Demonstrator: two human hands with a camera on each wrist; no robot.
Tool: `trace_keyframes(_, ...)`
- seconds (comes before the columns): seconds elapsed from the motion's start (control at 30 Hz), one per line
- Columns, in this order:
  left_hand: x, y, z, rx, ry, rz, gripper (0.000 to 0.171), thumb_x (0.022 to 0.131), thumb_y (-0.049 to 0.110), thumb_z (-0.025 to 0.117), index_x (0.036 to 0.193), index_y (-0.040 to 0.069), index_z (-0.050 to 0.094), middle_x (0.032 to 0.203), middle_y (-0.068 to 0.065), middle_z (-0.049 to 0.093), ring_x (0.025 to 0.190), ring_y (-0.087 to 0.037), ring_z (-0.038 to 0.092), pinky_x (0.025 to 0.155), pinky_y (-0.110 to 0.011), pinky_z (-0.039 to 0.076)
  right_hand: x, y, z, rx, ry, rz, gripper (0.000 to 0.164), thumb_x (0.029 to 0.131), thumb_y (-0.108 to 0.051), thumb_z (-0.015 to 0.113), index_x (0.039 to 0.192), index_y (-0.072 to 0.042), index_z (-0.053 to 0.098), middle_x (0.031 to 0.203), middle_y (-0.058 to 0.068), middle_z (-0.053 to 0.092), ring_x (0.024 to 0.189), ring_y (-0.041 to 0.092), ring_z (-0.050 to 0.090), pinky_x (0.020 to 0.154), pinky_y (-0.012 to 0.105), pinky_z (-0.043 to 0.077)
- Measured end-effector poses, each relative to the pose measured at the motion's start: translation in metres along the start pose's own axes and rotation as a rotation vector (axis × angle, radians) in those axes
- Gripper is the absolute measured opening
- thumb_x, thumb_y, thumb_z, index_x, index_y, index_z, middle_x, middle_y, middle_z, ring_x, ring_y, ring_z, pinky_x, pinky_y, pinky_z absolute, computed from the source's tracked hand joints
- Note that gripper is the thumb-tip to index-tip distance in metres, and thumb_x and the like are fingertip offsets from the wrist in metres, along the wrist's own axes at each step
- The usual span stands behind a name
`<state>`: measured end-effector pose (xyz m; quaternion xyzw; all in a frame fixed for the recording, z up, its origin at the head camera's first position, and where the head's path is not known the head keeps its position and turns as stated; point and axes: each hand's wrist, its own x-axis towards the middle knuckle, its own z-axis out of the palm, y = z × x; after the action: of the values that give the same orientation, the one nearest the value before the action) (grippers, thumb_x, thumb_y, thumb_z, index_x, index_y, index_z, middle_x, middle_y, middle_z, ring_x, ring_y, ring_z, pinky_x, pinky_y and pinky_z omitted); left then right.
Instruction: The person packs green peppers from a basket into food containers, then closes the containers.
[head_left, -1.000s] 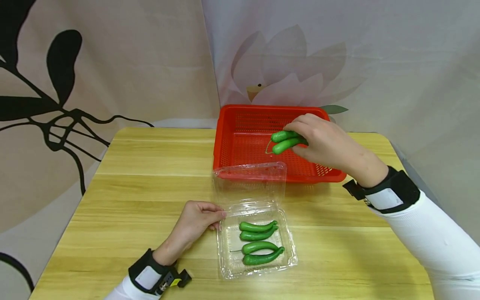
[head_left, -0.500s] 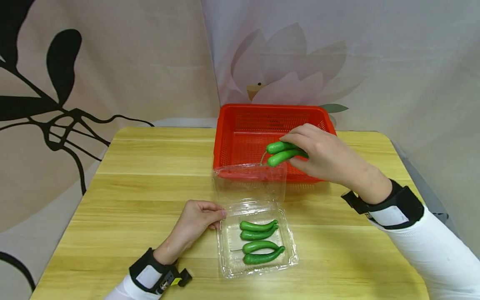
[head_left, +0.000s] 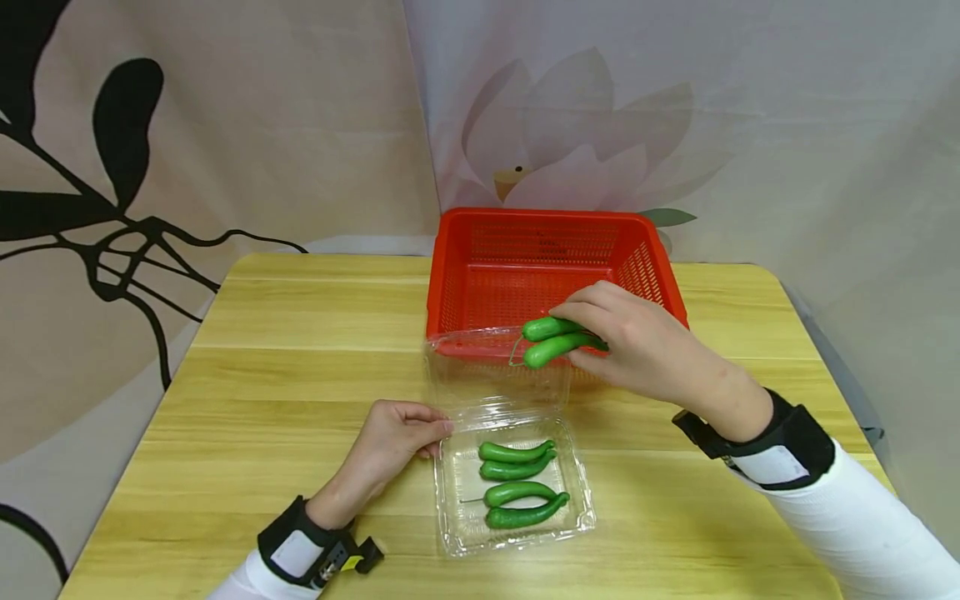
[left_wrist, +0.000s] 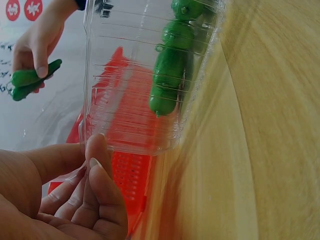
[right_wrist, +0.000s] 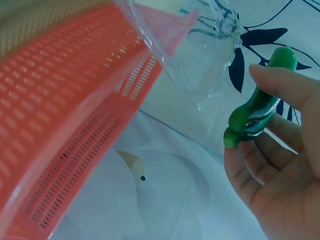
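Two green chili peppers (head_left: 553, 348) are pinched side by side in my right hand (head_left: 637, 342), above the near edge of the red basket and the raised lid. The right wrist view shows the thumb on one side of the peppers (right_wrist: 257, 107) and fingers on the other. My left hand (head_left: 397, 442) pinches the left rim of a clear plastic clamshell box (head_left: 457, 533), close to its hinge; the left wrist view shows thumb and finger at that edge. Several green peppers (head_left: 517, 496) lie crosswise in rows in the box's base. Its clear lid (head_left: 495, 379) stands open toward the basket.
The red perforated basket (head_left: 495, 292) sits at the back of the wooden table (head_left: 315, 350), partly behind the lid. A printed cloth backdrop (head_left: 315, 125) hangs behind the table's far edge.
My right hand has moved with the two peppers from over the basket toward me and slightly left, to above the lid. The left hand and the box have stayed in place.
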<state>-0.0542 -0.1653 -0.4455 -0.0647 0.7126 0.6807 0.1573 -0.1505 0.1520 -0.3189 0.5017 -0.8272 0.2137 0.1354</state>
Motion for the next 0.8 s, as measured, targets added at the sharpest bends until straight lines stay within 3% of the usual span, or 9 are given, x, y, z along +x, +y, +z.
trace_keyframes(0.33, 0.001, -0.001, 0.001, 0.01, 0.014, -0.006, 0.014, 0.09, 0.001, 0.079, 0.098, -0.01, 0.077, 0.084, -0.022, 0.074, 0.063, -0.015, 0.065, 0.061, -0.027, 0.059, -0.011, -0.012, 0.016, 0.03, -0.014, -0.009, 0.047, 0.076, -0.005, 0.093, 0.118, -0.003, 0.071, 0.11, 0.003, 0.069, 0.097, 0.017, 0.062, 0.075, 0.033, 0.06)
trace_keyframes(0.8, 0.001, -0.001, 0.001, 0.017, 0.02, -0.018, 0.015, 0.09, 0.001, 0.078, 0.099, -0.011, 0.076, 0.082, -0.022, 0.074, 0.063, -0.015, 0.065, 0.06, -0.026, 0.058, -0.028, -0.034, 0.048, 0.058, -0.133, -0.004, 0.043, 0.081, -0.017, 0.093, 0.118, -0.008, 0.071, 0.107, -0.003, 0.068, 0.094, 0.012, 0.061, 0.079, 0.029, 0.058)
